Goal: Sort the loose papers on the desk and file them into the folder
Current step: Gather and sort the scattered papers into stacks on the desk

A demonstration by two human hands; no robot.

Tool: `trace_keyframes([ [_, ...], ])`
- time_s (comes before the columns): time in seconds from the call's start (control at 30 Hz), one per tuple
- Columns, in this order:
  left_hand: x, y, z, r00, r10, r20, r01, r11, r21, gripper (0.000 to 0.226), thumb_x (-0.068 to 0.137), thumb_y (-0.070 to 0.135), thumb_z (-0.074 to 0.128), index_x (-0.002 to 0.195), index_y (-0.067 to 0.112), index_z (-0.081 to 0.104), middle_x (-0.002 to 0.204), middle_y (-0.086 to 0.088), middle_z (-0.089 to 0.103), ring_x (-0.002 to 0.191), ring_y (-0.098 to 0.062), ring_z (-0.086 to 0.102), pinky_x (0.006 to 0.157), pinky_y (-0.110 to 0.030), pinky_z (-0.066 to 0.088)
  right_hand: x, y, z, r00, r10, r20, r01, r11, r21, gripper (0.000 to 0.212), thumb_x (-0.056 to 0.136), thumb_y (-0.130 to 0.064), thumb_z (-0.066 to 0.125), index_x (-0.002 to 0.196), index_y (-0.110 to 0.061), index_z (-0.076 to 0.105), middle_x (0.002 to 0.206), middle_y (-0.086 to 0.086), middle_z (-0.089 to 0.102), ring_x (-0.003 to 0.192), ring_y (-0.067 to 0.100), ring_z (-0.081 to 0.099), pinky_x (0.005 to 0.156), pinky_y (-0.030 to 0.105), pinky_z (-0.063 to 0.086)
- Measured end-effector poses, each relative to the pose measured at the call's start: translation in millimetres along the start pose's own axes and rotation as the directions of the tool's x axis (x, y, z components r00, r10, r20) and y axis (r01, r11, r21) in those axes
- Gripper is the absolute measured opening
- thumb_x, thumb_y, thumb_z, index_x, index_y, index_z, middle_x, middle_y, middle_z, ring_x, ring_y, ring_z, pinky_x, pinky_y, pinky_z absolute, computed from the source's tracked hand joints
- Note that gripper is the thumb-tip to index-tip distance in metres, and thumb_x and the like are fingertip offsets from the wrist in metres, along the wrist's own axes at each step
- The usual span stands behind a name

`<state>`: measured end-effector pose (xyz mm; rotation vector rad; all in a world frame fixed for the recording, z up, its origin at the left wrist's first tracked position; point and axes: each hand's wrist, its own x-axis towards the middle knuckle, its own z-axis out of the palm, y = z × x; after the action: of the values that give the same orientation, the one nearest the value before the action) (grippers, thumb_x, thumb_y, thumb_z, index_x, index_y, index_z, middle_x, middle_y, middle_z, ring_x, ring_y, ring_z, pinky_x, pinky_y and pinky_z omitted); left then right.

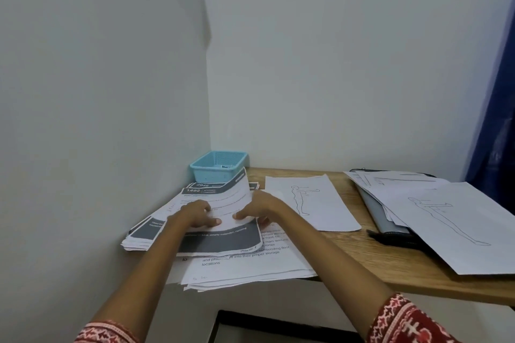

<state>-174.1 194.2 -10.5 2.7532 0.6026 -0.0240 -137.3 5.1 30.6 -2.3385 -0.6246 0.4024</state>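
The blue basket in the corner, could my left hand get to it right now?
Probably not straight away. The left hand is gripping a curled sheet together with the right hand, and that sheet rises between it and the blue basket. Let go of the sheet first.

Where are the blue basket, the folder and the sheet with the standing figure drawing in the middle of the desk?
blue basket point(214, 168): head view, front wall.
folder point(374, 210): head view, bare grey cover.
sheet with the standing figure drawing point(320, 203): head view, blank middle area.
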Motion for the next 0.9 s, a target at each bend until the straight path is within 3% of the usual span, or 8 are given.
trace_keyframes([
  [0.13,0,-7,-2,0.999,0.041,-0.013,-0.04,0.999,0.036,0.045,0.093,0.029,0.054,0.135,0.017,0.043,0.147,-0.005,0.037,0.133,-0.024,0.036,0.112,-0.037,0.027,-4,35,-36,0.981,0.052,-0.189,-0.064,0.996,-0.059,0.063,0.087,-0.029,0.065,0.139,-0.006,0.037,0.139,0.013,0.046,0.117,0.03,0.053,0.09,0.038,0.05],
  [0.27,6,-6,2,0.988,-0.026,-0.151,0.038,0.996,0.077,0.04,0.096,0.011,0.036,0.133,0.023,0.045,0.146,-0.005,0.039,0.132,-0.026,0.037,0.111,-0.048,0.028,-2,87,-71,0.87,0.284,-0.404,-0.372,0.914,-0.158,0.056,0.084,-0.035,0.06,0.133,-0.011,0.042,0.134,0.011,0.048,0.125,0.032,0.042,0.098,0.039,0.039],
  [0.37,3,25,8,0.973,0.052,-0.225,-0.057,0.998,-0.015,0.038,0.098,0.028,0.041,0.133,0.015,0.045,0.144,-0.008,0.042,0.13,-0.027,0.039,0.109,-0.042,0.03,-4,113,-82,0.793,0.386,-0.472,-0.515,0.838,-0.179,0.077,0.077,-0.052,0.068,0.138,-0.015,0.037,0.14,0.012,0.04,0.13,0.033,0.034,0.101,0.044,0.034],
  [0.43,-1,50,13,0.966,0.129,-0.223,-0.152,0.984,-0.091,0.056,0.093,0.047,0.047,0.136,0.01,0.042,0.144,-0.008,0.042,0.13,-0.026,0.04,0.107,-0.036,0.033,-7,121,-87,0.775,0.4,-0.488,-0.541,0.82,-0.186,0.091,0.071,-0.062,0.07,0.14,-0.015,0.035,0.143,0.013,0.038,0.132,0.032,0.033,0.104,0.043,0.033],
  [0.53,-5,73,22,0.99,0.105,-0.096,-0.113,0.99,-0.081,0.079,0.08,0.062,0.055,0.14,0.016,0.034,0.148,-0.006,0.037,0.133,-0.027,0.036,0.109,-0.046,0.03,-5,127,-96,0.778,0.406,-0.479,-0.523,0.842,-0.136,0.089,0.064,-0.058,0.078,0.134,-0.017,0.041,0.137,0.007,0.047,0.128,0.028,0.041,0.103,0.041,0.037],
  [0.67,-6,78,20,0.996,0.082,-0.018,-0.082,0.996,-0.021,0.072,0.081,0.036,0.061,0.142,0.021,0.027,0.148,-0.007,0.034,0.133,-0.029,0.034,0.108,-0.051,0.031,-2,136,-101,0.799,0.334,-0.5,-0.372,0.928,0.025,0.091,0.063,-0.029,0.084,0.139,-0.022,0.035,0.131,0.002,0.051,0.121,0.026,0.051,0.089,0.036,0.046],
  [0.77,-12,80,14,0.993,0.118,-0.013,-0.117,0.992,0.036,0.07,0.086,0.018,0.058,0.146,0.015,0.021,0.147,-0.012,0.035,0.131,-0.029,0.039,0.106,-0.042,0.036,-2,137,-105,0.774,0.218,-0.594,-0.246,0.969,0.034,0.054,0.079,-0.008,0.06,0.131,-0.014,0.048,0.121,0.009,0.058,0.108,0.031,0.058,0.072,0.03,0.044],
  [0.9,-29,91,13,0.978,0.188,-0.088,-0.162,0.957,0.242,0.061,0.09,0.004,0.048,0.143,0.02,0.023,0.135,-0.011,0.048,0.118,-0.025,0.051,0.092,-0.033,0.043,-13,109,-119,0.634,0.123,-0.764,-0.101,0.992,0.076,0.026,0.085,0.001,0.044,0.107,-0.005,0.057,0.111,0.016,0.062,0.093,0.033,0.059,0.071,0.033,0.045],
])
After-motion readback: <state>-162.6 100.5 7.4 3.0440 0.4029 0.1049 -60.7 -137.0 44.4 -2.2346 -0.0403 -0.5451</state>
